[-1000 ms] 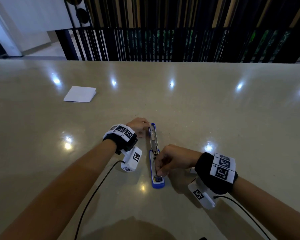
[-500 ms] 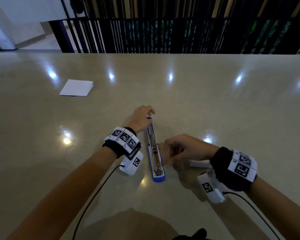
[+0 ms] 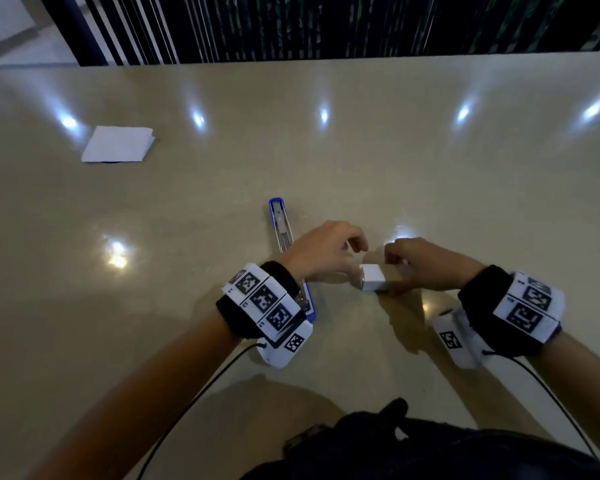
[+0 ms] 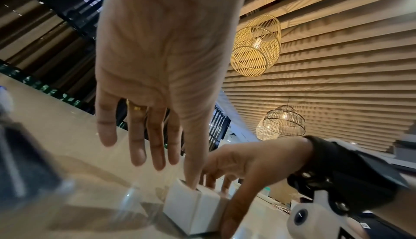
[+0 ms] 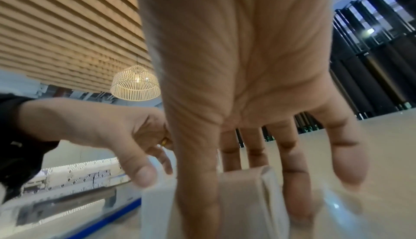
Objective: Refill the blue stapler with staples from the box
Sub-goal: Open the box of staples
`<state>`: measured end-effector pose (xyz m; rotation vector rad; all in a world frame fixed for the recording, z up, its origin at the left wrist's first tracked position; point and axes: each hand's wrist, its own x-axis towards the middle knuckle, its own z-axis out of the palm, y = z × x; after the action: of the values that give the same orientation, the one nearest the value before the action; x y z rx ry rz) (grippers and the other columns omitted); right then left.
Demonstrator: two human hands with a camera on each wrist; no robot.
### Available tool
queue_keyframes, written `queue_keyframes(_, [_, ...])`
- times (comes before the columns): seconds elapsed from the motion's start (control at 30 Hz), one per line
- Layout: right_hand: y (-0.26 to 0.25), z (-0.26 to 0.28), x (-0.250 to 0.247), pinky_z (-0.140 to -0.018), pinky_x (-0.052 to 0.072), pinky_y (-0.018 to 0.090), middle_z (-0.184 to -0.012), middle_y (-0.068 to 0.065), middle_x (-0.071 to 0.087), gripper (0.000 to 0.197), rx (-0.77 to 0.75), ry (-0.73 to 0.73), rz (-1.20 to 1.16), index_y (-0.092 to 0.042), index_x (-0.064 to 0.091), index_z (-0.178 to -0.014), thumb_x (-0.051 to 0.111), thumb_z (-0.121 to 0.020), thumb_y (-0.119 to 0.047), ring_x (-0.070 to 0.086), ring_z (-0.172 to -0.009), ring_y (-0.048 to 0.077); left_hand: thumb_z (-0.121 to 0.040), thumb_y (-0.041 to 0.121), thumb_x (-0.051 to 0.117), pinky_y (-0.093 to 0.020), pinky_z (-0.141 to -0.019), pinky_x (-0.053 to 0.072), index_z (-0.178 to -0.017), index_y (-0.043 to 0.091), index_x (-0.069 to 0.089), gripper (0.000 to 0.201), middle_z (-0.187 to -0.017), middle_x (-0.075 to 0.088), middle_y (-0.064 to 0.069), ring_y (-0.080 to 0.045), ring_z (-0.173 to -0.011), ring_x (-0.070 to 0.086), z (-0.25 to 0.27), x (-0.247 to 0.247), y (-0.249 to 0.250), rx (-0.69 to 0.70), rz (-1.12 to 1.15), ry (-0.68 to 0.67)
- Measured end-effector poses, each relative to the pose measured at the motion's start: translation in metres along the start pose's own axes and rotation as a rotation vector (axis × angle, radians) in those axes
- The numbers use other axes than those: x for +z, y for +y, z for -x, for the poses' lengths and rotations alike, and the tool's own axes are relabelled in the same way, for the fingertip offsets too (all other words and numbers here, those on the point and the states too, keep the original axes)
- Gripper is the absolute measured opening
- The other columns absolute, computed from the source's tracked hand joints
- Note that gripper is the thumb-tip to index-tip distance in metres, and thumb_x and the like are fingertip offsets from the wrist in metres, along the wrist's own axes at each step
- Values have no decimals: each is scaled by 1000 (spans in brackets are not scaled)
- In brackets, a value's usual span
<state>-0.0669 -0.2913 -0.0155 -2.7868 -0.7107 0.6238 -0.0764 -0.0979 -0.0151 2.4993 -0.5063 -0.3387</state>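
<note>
The blue stapler (image 3: 280, 223) lies opened flat on the beige table (image 3: 361, 168), its near end hidden under my left wrist; its blue edge (image 5: 108, 225) also shows in the right wrist view. To its right a small white staple box (image 3: 373, 281) with a tan part at its right end sits low over the table. My right hand (image 3: 397, 270) grips the staple box (image 4: 193, 207), thumb on the near side and fingers behind. My left hand (image 3: 356, 263) touches the box's left end with its thumb (image 4: 191, 177); its other fingers (image 4: 155, 150) stay straight and off the box.
A folded white paper (image 3: 118, 144) lies far left on the table. A dark slatted railing (image 3: 291, 26) runs along the table's far edge. Cables trail from both wrist cameras toward me. Dark clothing (image 3: 395, 445) fills the bottom of the head view.
Both hands have left the stapler and moved right. The right hand now grips the staple box, and the left thumb has come to the box's end. The stapler stays open.
</note>
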Motion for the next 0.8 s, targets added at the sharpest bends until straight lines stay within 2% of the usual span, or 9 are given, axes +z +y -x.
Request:
queue_keyframes(0.1, [-6, 0, -2, -70, 36, 28, -92, 4, 51, 26, -75, 83, -13, -19, 45, -85, 70, -81, -23, 48, -86, 22, -67, 28, 82, -39, -87, 52, -113, 16, 63, 51, -112, 63, -1, -17, -97, 59, 9, -2, 0, 20, 2, -50])
queue_keyframes(0.17, [-13, -2, -4, -65, 36, 29, -89, 2, 54, 30, -120, 155, -82, -20, 45, -83, 75, -77, -23, 50, -83, 22, -68, 26, 82, -32, -84, 52, -113, 15, 63, 50, -111, 65, -1, -13, -93, 59, 18, -7, -1, 29, 23, -28])
queue_keyframes(0.33, [-35, -9, -8, -77, 46, 47, -90, -2, 60, 36, -144, 338, -231, -21, 54, -86, 79, -67, -39, 53, -86, 22, -67, 11, 83, -14, -65, 51, -99, 6, 70, 35, -94, 68, -6, -20, -80, 69, 44, -27, -12, 37, 196, 271])
queue_keyframes(0.4, [-45, -14, -6, -78, 45, 46, -94, 0, 61, 36, -153, 365, -259, -18, 56, -89, 80, -68, -35, 52, -89, 22, -65, 8, 84, -6, -61, 47, -95, 4, 72, 33, -88, 70, -6, -13, -73, 69, 53, -34, -17, 43, 232, 354])
queue_keyframes(0.47, [-55, -18, -6, -82, 43, 48, -98, -4, 59, 35, -146, 380, -254, -23, 52, -89, 78, -69, -36, 45, -91, 16, -63, 8, 85, -2, -60, 44, -94, 3, 74, 33, -82, 69, -3, -1, -67, 64, 60, -39, -19, 51, 215, 403])
queue_keyframes(0.53, [-65, -22, -4, -82, 38, 44, -102, -5, 57, 34, -139, 398, -208, -25, 51, -92, 75, -72, -39, 39, -93, 14, -62, 8, 85, -3, -60, 46, -94, 1, 74, 34, -80, 68, -2, 5, -66, 61, 66, -43, -20, 62, 205, 434])
queue_keyframes(0.63, [-79, -26, -2, -77, 33, 38, -99, -5, 50, 36, -146, 420, -134, -25, 55, -97, 72, -72, -45, 38, -95, 16, -63, 8, 85, -8, -60, 51, -93, -1, 73, 34, -83, 71, -11, -2, -69, 62, 72, -47, -21, 66, 272, 467])
queue_keyframes(0.73, [-88, -32, 0, -76, 46, 44, -92, -1, 49, 32, -239, 394, -266, -26, 51, -88, 77, -70, -35, 46, -82, 19, -63, 12, 86, -13, -61, 54, -93, -2, 69, 36, -86, 71, -14, -11, -70, 66, 76, -50, -23, 59, 316, 466])
queue_keyframes(0.8, [-90, -35, 0, -72, 49, 45, -87, 2, 47, 32, -288, 397, -342, -20, 53, -85, 79, -69, -27, 48, -74, 21, -63, 11, 86, -14, -62, 55, -91, -1, 66, 36, -84, 71, -12, -10, -68, 66, 80, -52, -26, 51, 378, 466])
